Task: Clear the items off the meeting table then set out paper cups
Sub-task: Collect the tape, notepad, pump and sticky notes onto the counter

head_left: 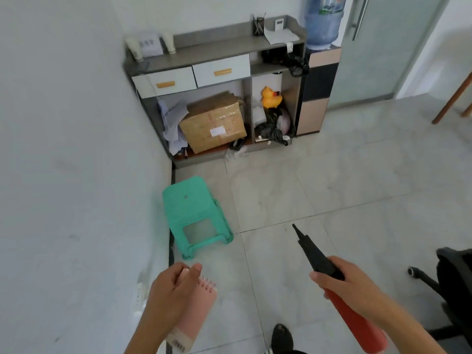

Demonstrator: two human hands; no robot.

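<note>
Short of the grey low cabinet with two white drawers (217, 47), above pale floor tiles, two cleared items in carriage:

Item 1: pink spiral-bound paper notebook (196, 310). Held by the left hand (171, 290), thumb on the cover, fingers curled behind, pinching near the wire-bound end. Long axis runs toward the cabinet, binding leading, barcoded end nearest the person.

Item 2: hand pump, red plastic barrel with black tapered nozzle (316, 254). Right hand (339, 279) wrapped round the join of black and red. Long axis slants toward the cabinet, nozzle leading, barrel trailing under the forearm.

Hazards, as judged: mint-green plastic stool (189, 200) stands between the left hand and the cabinet, so a foot could catch it; the notebook, pinched at one end only, could slip; the leading nozzle could knock the white cup-like stacks (134, 48) on the cabinet's left end
</note>
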